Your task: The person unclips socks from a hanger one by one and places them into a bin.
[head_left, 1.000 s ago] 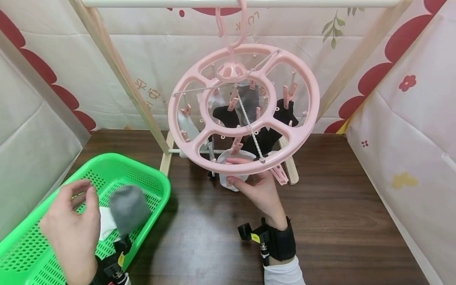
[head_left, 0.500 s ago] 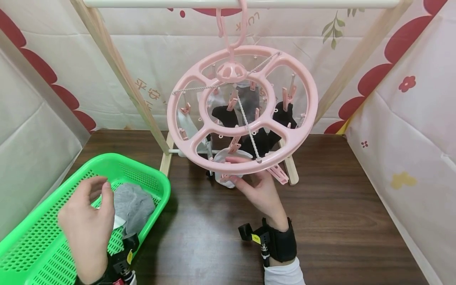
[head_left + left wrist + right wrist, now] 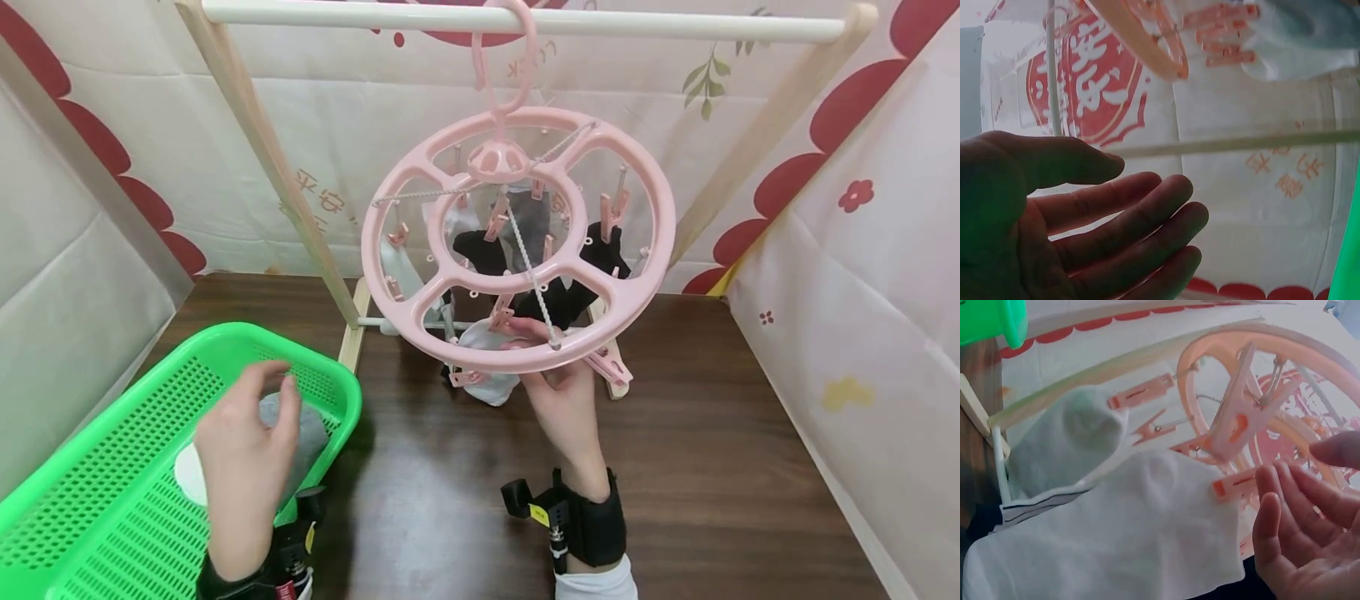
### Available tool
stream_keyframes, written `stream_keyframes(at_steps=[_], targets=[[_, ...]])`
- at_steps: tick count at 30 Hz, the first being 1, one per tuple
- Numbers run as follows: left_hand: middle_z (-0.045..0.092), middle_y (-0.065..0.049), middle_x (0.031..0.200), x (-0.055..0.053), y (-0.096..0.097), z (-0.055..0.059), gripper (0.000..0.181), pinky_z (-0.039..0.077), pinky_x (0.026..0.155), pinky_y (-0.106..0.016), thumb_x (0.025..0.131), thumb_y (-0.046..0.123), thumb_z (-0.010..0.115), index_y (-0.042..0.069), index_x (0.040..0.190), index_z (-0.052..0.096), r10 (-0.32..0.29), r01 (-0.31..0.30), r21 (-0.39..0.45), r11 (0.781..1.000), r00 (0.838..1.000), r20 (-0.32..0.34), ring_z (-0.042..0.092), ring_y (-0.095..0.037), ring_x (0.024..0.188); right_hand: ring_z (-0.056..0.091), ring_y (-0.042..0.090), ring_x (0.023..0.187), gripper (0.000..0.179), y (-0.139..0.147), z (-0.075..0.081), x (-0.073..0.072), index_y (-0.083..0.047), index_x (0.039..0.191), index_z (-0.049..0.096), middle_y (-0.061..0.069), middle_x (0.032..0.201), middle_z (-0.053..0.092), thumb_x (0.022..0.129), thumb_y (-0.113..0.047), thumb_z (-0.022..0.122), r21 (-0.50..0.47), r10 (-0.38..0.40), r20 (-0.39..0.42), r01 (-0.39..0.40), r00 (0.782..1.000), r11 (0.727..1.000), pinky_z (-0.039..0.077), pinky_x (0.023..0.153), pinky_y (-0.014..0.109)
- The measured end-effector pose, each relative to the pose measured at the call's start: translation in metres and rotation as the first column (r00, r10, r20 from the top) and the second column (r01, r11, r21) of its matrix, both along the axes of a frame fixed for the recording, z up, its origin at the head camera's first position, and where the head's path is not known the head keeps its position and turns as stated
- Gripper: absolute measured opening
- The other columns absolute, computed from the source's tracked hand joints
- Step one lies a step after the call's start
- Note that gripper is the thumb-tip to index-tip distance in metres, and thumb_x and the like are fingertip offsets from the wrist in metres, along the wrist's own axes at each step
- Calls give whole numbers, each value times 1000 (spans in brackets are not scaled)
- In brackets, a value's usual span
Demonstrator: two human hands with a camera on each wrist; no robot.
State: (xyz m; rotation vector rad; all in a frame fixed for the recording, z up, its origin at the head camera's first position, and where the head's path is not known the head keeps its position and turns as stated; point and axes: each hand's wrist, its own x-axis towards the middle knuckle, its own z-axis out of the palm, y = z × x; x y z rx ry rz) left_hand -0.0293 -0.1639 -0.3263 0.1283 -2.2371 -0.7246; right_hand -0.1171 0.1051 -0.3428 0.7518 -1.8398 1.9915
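My left hand [image 3: 247, 458] is over the green basket [image 3: 341, 392], its thumb and fingers apart with nothing between them. Below it lie a grey sock [image 3: 311, 437] and a white piece of cloth [image 3: 190, 473], partly covered by the hand. My right hand [image 3: 562, 396] reaches under the front rim of the pink round clip hanger [image 3: 637, 292]. In the right wrist view, its fingertips are at a pink clothespin [image 3: 1235, 485] that clips a white sock [image 3: 1147, 531]; the thumb stands apart from the fingers. Whether the fingertips touch the clothespin, I cannot tell.
The hanger hooks over a white rail [image 3: 675, 25] on a wooden stand [image 3: 273, 158]. Several black, grey and light socks hang from its other clothespins, including a black sock [image 3: 480, 250]. The brown table [image 3: 712, 467] is bordered by patterned cloth walls.
My left hand has moved right across the basket. The right hand's thumb has come away from the white sock, and its fingers have shifted slightly right. The head view has tilted a little.
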Motion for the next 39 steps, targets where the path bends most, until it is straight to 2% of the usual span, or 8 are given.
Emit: stream_keyframes(at_steps=[6, 15, 20, 23, 26, 31, 37, 39], targets=[[70, -17, 82, -13, 19, -6, 10, 39, 49, -42, 85, -1, 65, -4, 94, 66, -88, 87, -49, 995, 996, -18, 58, -30, 56, 62, 28, 105, 30, -2, 4, -2, 15, 118, 57, 28, 115, 61, 88, 12, 58, -52, -112, 36, 113, 993, 992, 47, 91, 35], [68, -13, 79, -23, 35, -10, 10, 37, 44, -34, 83, -1, 67, -1, 93, 67, -134, 133, -60, 989, 991, 0, 54, -23, 51, 53, 24, 108, 39, -3, 7, -9, 10, 123, 53, 23, 117, 59, 86, 6, 64, 65, -265, 45, 262, 963, 963, 42, 90, 34], [68, -11, 78, -27, 37, -12, 12, 37, 45, -35, 82, -2, 67, -1, 93, 67, -148, 147, -71, 987, 989, -3, 55, -24, 52, 50, 30, 114, 45, -11, 21, -5, 15, 129, 46, 30, 125, 51, 86, 12, 61, 114, -220, 20, 216, 975, 970, 43, 93, 36], [68, -10, 77, -27, 39, -14, 12, 37, 45, -34, 81, -3, 68, -1, 92, 67, -152, 151, -78, 985, 988, 1, 54, -22, 51, 51, 39, 114, 45, -15, 17, -9, 17, 129, 45, 32, 125, 50, 86, 14, 59, 134, -177, -45, 181, 983, 974, 43, 96, 39], [68, -10, 76, -28, 40, -17, 11, 37, 45, -34, 80, -2, 68, 0, 92, 67, -149, 149, -87, 985, 989, 9, 55, -22, 52, 51, 35, 118, 42, -20, 11, -14, 17, 129, 43, 31, 124, 51, 88, 15, 54, 106, -88, -92, 98, 992, 990, 40, 100, 41], [68, -10, 78, -29, 45, -23, 12, 40, 46, -36, 82, 0, 69, 1, 93, 67, -157, 161, -88, 983, 986, 47, 57, -23, 54, 42, 33, 130, 45, -28, 21, -9, 21, 131, 36, 33, 131, 45, 88, 18, 49, 61, -17, -60, 21, 998, 998, 30, 105, 52], [67, -8, 78, -31, 49, -25, 11, 44, 50, -40, 83, 0, 68, 2, 94, 67, -171, 176, -72, 982, 982, 76, 60, -25, 58, 52, 45, 112, 38, -31, 21, -11, 19, 124, 40, 35, 114, 51, 88, 13, 50, 56, -16, -65, 20, 998, 998, 39, 101, 46], [68, -9, 79, -32, 50, -25, 11, 45, 51, -41, 83, 1, 68, 2, 94, 67, -171, 177, -69, 982, 981, 92, 62, -25, 60, 56, 40, 106, 35, -30, 16, -14, 19, 122, 42, 33, 111, 53, 91, 8, 52, 50, -22, -80, 26, 997, 998, 42, 97, 39]])
